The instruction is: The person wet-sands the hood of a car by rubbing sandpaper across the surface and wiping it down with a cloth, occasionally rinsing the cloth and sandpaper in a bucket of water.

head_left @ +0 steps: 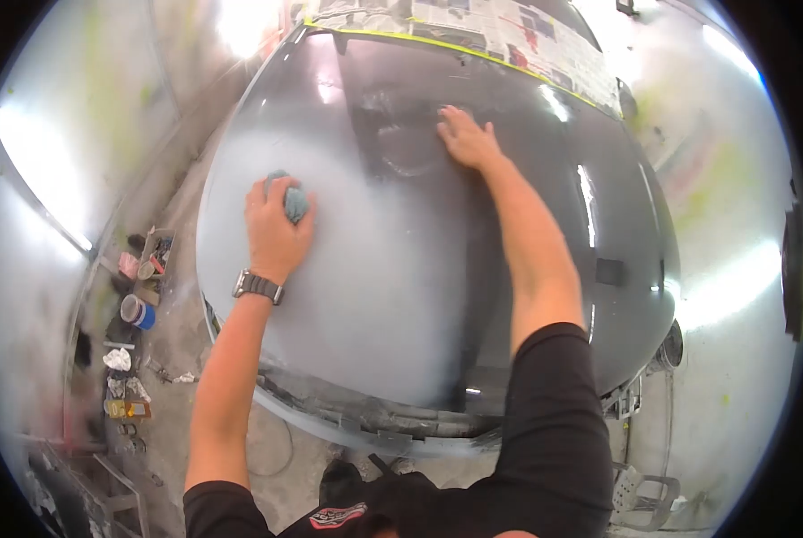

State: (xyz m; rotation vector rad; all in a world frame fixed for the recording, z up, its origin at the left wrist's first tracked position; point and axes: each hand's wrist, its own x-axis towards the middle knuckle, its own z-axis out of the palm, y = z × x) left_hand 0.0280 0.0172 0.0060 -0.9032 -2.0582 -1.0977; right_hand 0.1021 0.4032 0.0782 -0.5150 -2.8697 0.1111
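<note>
A car hood (392, 296) spreads out in front of me, whitish grey on its left part and glossy dark on its right. My left hand (276, 229), with a watch on the wrist, is closed around a crumpled blue-green cloth or pad (295, 203) on the whitish area. Farther up and to the right, my right hand (466, 139) lies on the dark part with its fingers spread, holding nothing. A small dark square (609, 272) sits on the right side of the hood.
Newspaper masking (500, 31) edged with yellow-green tape covers the hood's far end. On the floor at left are a blue bucket (138, 312), a tray of items (156, 251) and cans. A plastic chair (643, 498) stands at lower right. Walls flank both sides.
</note>
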